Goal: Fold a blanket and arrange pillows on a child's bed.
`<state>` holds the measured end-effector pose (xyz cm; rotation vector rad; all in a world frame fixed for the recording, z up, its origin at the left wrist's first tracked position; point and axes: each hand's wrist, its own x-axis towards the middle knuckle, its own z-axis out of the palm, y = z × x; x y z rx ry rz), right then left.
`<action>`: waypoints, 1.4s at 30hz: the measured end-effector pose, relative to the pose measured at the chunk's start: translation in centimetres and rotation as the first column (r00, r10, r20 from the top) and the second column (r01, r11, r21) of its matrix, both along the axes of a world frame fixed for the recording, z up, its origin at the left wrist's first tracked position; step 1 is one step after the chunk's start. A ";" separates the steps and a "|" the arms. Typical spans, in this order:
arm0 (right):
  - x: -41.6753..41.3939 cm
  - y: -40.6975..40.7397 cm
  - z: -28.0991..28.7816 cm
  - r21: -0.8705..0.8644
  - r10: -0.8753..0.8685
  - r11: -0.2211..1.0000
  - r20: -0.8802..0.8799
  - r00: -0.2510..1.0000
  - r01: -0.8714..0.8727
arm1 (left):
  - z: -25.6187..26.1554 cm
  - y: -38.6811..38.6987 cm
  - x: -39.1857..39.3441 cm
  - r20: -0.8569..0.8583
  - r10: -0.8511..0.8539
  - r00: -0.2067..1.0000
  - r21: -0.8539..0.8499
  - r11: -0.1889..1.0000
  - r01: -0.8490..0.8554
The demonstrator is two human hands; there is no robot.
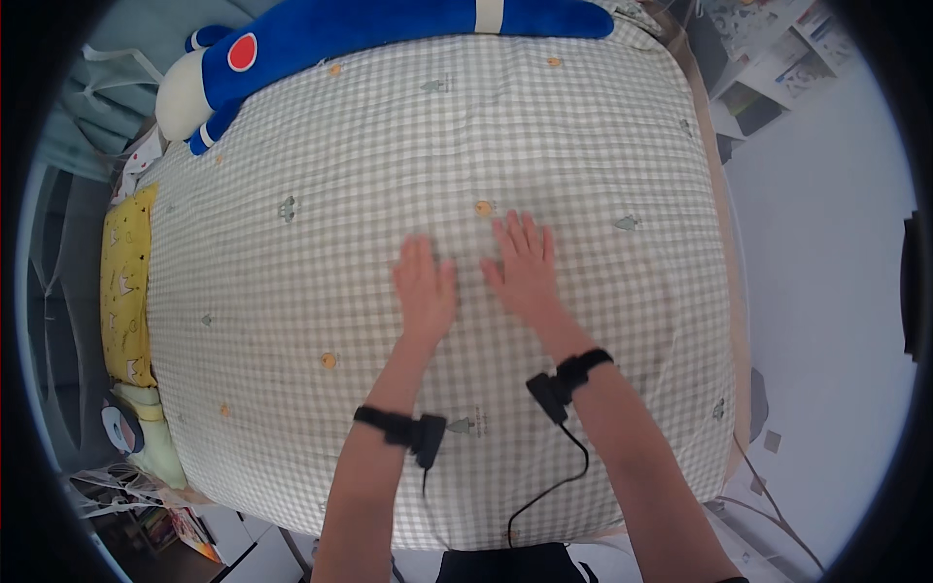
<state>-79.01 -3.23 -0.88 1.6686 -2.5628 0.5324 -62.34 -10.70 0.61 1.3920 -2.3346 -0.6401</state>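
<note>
A checked bed cover (pixel 350 291) with small printed trees, cars and orange round figures is spread over the bed before me. My left hand (pixel 425 284) is over the middle of the cover, palm down, slightly blurred, its thumb apart from the fingers. To its right, my right hand (pixel 523 266) lies palm down with fingers spread, just below a printed orange figure. Neither hand holds anything; whether the palms press on the fabric cannot be told. Each wrist bears a black strap with a small cabled device.
A long blue plush toy (pixel 350 33) lies along the far edge. At the left are a yellow pillow (pixel 127 284) and a pale green plush toy (pixel 157 437). White shelves (pixel 773 80) stand at the upper right. Cables hang from both wrist devices.
</note>
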 end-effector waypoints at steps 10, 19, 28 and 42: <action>-15.3 -3.9 -1.9 0.059 -0.313 0.943 -0.172 0.934 0.327 | -3.2 -6.2 -4.3 0.210 -0.056 0.976 -0.164 0.982 0.092; -27.3 -13.9 -3.8 -0.051 -0.097 0.995 -0.140 0.985 0.091 | -5.7 -6.7 -5.4 0.099 -0.121 0.988 -0.108 0.985 0.132; -33.1 -19.9 2.0 -0.142 -0.074 0.989 -0.186 0.980 0.048 | -6.7 -6.7 -5.4 0.223 -0.132 0.966 -0.013 0.990 0.139; -45.2 -28.8 2.0 -0.350 -0.253 0.906 0.006 0.967 0.239 | -8.6 -6.3 -4.5 0.214 -0.076 0.974 -0.030 0.996 0.085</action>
